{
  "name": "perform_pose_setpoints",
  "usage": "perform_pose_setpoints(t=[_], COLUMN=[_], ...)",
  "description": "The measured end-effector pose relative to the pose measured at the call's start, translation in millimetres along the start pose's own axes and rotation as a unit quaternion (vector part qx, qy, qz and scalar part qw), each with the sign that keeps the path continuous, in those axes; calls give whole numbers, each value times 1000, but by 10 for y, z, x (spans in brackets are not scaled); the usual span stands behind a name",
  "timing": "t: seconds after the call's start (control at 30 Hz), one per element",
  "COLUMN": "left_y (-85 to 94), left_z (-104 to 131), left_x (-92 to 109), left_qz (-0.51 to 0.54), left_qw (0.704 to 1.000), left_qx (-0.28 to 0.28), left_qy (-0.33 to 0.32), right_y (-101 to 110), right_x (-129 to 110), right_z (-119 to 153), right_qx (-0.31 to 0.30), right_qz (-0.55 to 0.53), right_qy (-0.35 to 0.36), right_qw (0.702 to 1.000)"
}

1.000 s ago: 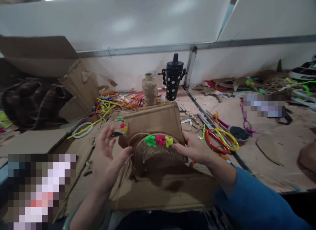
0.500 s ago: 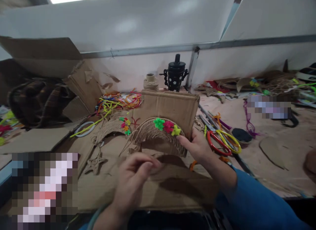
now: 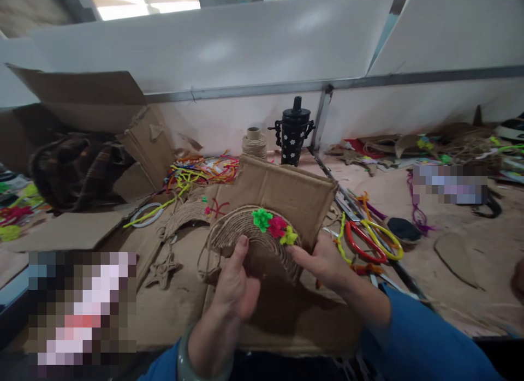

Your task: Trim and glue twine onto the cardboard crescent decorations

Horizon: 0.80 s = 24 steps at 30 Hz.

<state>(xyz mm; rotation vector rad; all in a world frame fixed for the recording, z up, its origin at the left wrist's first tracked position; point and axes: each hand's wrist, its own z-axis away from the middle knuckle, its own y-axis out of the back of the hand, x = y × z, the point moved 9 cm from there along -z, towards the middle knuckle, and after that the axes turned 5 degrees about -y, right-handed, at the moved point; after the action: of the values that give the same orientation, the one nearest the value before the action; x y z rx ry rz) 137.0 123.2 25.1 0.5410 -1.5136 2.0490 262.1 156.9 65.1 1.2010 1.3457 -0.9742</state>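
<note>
An arch of coiled jute twine (image 3: pixel 233 224) is held up in front of me, with green, pink and yellow fuzzy flowers (image 3: pixel 276 226) on its upper right. My left hand (image 3: pixel 238 283) grips its lower left side, thumb on the front and fingers hidden behind. At its right end, my right hand (image 3: pixel 323 261) pinches the arch; a cardboard piece (image 3: pixel 286 184) rises behind it, tilted, and I cannot tell whether this hand also holds that. A second twine arch (image 3: pixel 189 213) lies behind to the left, with a twine star (image 3: pixel 164 271) below it.
Scissors with red and yellow handles (image 3: pixel 372 242) lie to the right. A twine spool (image 3: pixel 254 143) and a black flowered cup (image 3: pixel 295 132) stand at the back. Coloured pipe cleaners (image 3: pixel 196 173) are heaped left of centre, beside an open cardboard box (image 3: pixel 151 146) holding a dark bag.
My left hand has risen from below the arch and closed on its left side. The arch and the cardboard behind it have tilted, and the view has shifted slightly.
</note>
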Motion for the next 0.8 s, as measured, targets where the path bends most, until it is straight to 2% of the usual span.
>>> perform_pose_setpoints(t=[0.13,0.3,0.37,0.47,0.57,0.7,0.8], left_y=[33,173,225,249,223,151,157], left_z=[-2,-11,-14,-18,-24,-19,10], left_x=[50,14,-3,34,49,-21,-41], left_qz=[9,6,3,9,21,34,15], left_qw=[999,996,994,992,993,998,999], left_qx=[34,88,105,115,100,44,23], left_qy=[-14,2,-2,-43,-61,-23,-25], right_y=[-50,-41,-30,-19,-25,-10,10], right_x=[-52,22,70,104,95,121,164], right_z=[5,-7,-26,-54,-68,-77,-81], right_qx=[-27,-45,-39,-14,8,29,36], right_qz=[-10,-52,-71,-91,-102,-112,-120], right_qy=[-3,-13,-19,-27,-30,-35,-37], right_qw=[1000,998,997,995,994,993,991])
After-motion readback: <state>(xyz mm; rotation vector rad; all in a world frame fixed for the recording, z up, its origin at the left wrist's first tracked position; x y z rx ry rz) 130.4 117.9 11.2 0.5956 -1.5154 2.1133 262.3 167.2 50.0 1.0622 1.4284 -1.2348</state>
